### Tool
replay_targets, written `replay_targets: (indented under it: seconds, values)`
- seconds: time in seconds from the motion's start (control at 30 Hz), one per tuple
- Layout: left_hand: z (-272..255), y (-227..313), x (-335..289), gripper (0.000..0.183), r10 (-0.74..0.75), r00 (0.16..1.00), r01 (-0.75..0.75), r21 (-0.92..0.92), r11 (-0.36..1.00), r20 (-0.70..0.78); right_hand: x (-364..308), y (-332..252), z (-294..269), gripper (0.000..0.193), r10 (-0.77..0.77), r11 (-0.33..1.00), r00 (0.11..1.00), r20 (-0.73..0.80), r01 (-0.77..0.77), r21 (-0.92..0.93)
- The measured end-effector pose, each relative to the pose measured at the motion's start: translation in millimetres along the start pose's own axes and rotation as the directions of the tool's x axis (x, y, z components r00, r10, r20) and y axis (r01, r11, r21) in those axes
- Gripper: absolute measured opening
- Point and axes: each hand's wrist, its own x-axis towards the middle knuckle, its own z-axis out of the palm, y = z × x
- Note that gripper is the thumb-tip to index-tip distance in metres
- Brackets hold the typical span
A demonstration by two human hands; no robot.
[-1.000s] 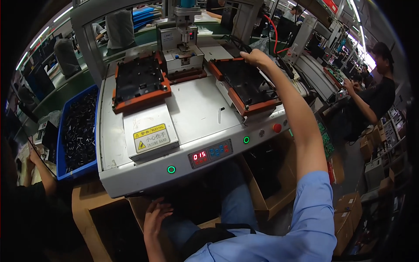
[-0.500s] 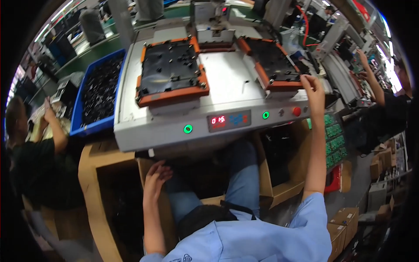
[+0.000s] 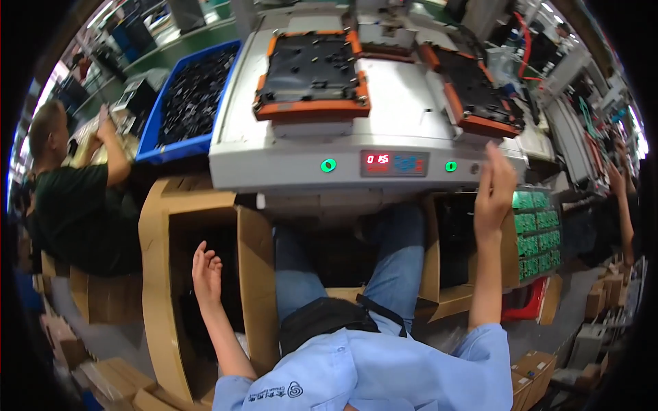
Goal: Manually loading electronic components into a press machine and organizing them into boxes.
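Indoors, crowded, brightly lit.
Grey floor (image 3: 127, 337); brown cartons (image 3: 537, 370) on it, lower right; green counter (image 3: 185, 46) along the back; strip light (image 3: 101, 14) upper left.

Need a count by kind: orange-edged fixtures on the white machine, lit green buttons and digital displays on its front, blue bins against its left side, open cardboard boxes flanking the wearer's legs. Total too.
Orange-edged fixtures: 2
Lit green buttons: 2
Red-lit digital display: 1
Blue bin: 1
Open cardboard boxes: 2
Total: 8
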Motion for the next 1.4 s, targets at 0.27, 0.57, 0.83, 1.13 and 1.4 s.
replay_targets:
  seconds: [0.27,0.57,0.83,1.13,1.4]
  values:
    - [-177,-87,-17,0.032,0.429,0.869,0.217,0.969,0.119,-0.247,-21,-42,18,0.019,-0.046,0.976,0.997,0.061,0.058,-0.211]
    - [-239,-103,-54,0.045,0.483,0.840,0.361,0.920,-0.154,-0.249,-49,-70,-2,0.020,0.047,0.988,0.965,0.259,-0.083,0.129]
    - [-249,-75,-39,0.046,0.487,0.764,0.630,0.652,-0.423,-0.423,-137,-113,17,0.010,0.018,0.956,0.818,0.575,-0.183,0.231]
    - [-323,-72,-70,0.070,0.473,0.846,0.456,0.793,-0.405,-0.245,-172,-86,25,0.010,0.097,0.935,0.817,0.569,-0.272,0.230]
    - [-267,-47,-54,0.042,0.290,0.897,0.413,0.869,-0.272,-0.335,-185,28,-7,0.017,0.612,0.790,0.783,0.112,-0.612,-0.040]
